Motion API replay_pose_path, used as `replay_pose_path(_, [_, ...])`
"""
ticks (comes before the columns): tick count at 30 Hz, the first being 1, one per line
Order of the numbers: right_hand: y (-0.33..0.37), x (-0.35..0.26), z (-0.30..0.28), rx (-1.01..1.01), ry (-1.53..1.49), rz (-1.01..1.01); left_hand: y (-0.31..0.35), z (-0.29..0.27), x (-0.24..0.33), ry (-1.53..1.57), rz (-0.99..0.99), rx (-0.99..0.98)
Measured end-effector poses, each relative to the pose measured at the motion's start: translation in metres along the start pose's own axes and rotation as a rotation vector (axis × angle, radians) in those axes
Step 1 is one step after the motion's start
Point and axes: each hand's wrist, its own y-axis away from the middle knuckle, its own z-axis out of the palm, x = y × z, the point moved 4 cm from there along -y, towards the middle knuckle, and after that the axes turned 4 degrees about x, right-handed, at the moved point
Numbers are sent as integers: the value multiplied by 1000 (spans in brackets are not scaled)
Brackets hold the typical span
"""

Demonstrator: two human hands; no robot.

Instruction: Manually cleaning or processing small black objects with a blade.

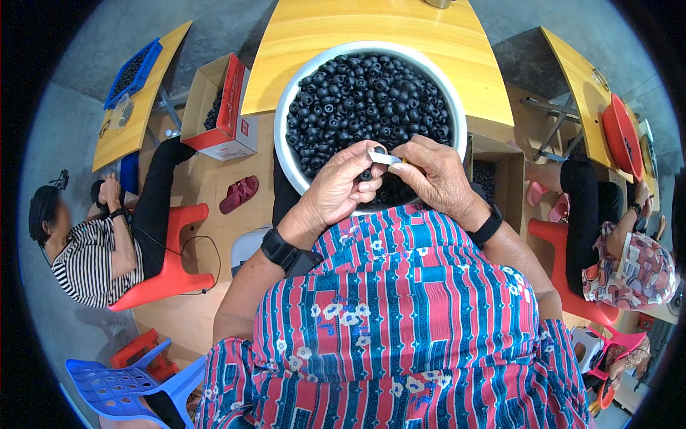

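Head view: a small, round, black, bead-like piece (380, 150) was pinched above a heaped basin, a short flat white blade (384, 158) against or just before it.
The left hand (337, 182) pinched the piece between thumb and fingers; the right hand (433, 171) had its fingers closed around the blade's handle. The wide round silver metal basin (281, 136), full of similar black pieces (364, 93), stood at the near end of the yellow wood-topped bench (379, 25). If the round piece rolled, the blade could skid into the left thumb; a loosened pinch could lose it among its lookalikes. The right fingers hid most of the handle, the hands covered the near pieces, and the top edge cut off a metal container (438, 3).
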Motion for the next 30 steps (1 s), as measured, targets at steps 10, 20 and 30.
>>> replay_pose_path(10, [0, 0, 1, 26, 16, 9, -1, -3, 0, 29, 0, -61])
replay_pose_path(20, [-1, 17, -2, 131, -224, 206, 3, 1, 1, 65, -9, -65])
replay_pose_path(30, [-3, -11, -1, -19, -127, 4, 2, -3, -1, 63, 35, 7])
